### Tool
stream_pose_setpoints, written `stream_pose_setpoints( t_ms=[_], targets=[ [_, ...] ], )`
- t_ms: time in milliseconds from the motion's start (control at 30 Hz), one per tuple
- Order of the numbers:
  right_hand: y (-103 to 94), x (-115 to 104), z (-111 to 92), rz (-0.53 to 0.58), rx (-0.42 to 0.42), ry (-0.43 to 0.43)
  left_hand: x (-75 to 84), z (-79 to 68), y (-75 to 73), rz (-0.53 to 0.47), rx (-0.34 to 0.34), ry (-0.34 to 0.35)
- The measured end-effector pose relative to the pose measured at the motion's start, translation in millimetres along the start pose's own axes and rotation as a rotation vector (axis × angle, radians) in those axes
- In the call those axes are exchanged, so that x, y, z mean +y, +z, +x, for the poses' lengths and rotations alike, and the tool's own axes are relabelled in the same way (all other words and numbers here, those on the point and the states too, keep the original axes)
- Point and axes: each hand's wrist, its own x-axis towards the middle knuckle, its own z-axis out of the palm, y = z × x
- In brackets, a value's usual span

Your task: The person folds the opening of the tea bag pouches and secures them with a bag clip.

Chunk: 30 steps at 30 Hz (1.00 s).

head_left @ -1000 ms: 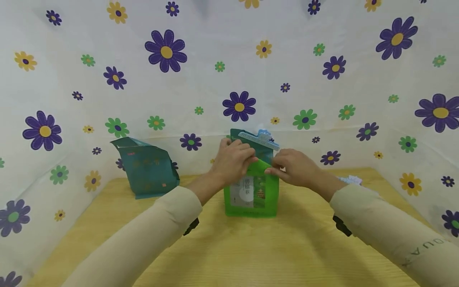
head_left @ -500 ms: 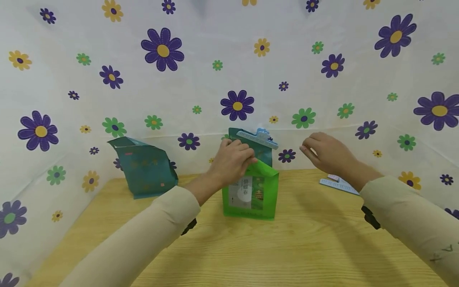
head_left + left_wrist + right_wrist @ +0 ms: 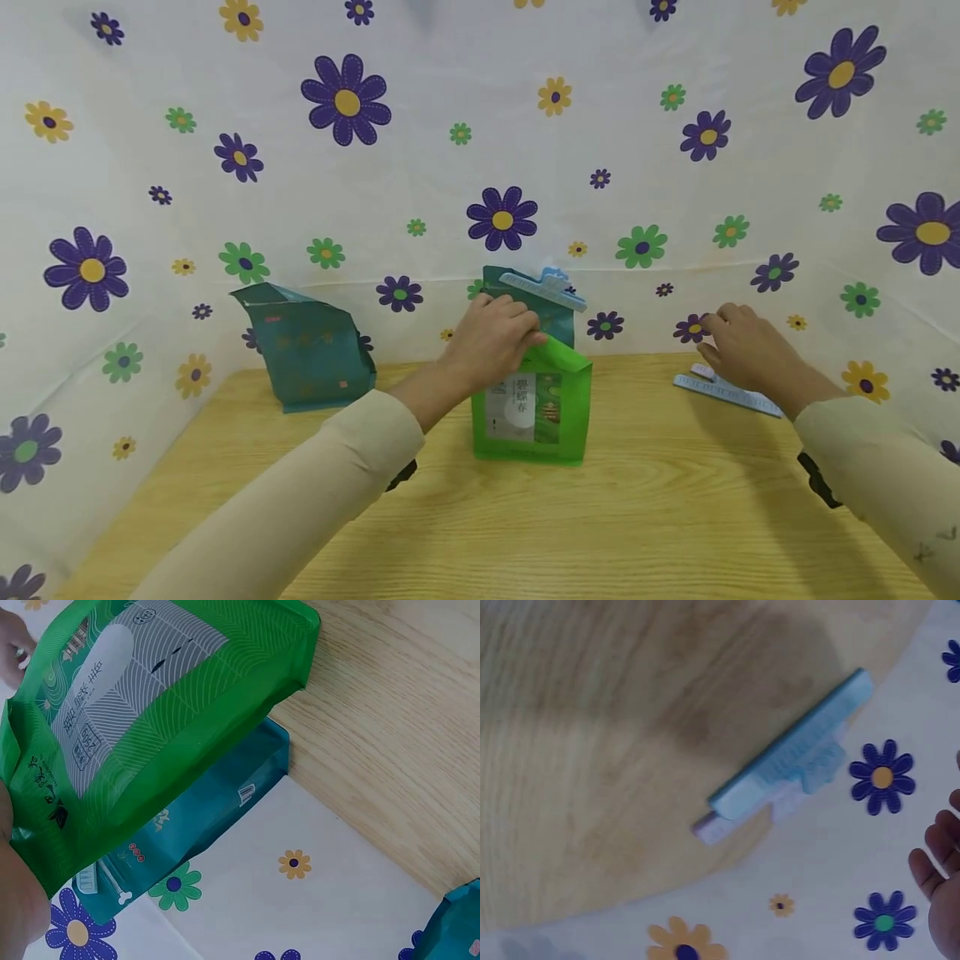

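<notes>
While gripping the upper left part of a green bag (image 3: 570, 417) in the curled left hand (image 3: 491, 337), holding nothing in the right hand (image 3: 750, 350), with fingers loosely bent and parted from the thumb. As for the green bag: stands on the table (image 3: 622, 517) just below the left hand, long axis close to vertical, base down, printed front turned towards the person. Slopes along the top, down from the left hand towards the right hand's side.

Below the right hand, lying on the table: a blue clip (image 3: 795, 750), long axis slanting, near end running in under the right wrist. Just beside it, a lavender clip (image 3: 720, 827), mostly covered; cannot tell whether touching.

Beyond the left hand, upright: a clipped teal bag (image 3: 557, 323), with a light blue clip (image 3: 542, 290) across the top, tilted down towards the right hand's side. Well out to the left of the left hand, standing on the table: another teal bag (image 3: 311, 358).

Hidden: the green bag's top corner inside the left hand, and most of the clipped teal bag's front. Cut off at the edge in both wrist views: part of each hand. Slightly blurred in the right wrist view: both clips on the table.
</notes>
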Motion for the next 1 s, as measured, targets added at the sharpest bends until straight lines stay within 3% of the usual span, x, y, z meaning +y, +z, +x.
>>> stream_pose_setpoints(
  t_ms=[233, 367, 600, 800, 1000],
  targets=[
    [34.4, 16.9, -26.3, 0.031, -0.191, 0.196, 2.2, 0.1, -0.2, 0.02, -0.019, -0.001],
    [50.6, 19.7, -42.9, 0.079, -0.259, 0.246, 2.6, -0.5, 0.2, 0.031, -0.028, -0.003],
    [60.3, 18.0, -51.4, 0.094, -0.214, 0.226, 2.0, -1.9, -1.6, 0.031, -0.033, -0.011],
    [56.8, 15.6, -45.7, 0.116, -0.191, 0.213, 2.3, -2.1, -3.5, 0.032, -0.035, -0.013],
    [53.5, 19.9, -37.0, 0.166, -0.17, 0.138, 3.0, -1.9, -2.6, 0.037, -0.043, -0.012]
  ],
)
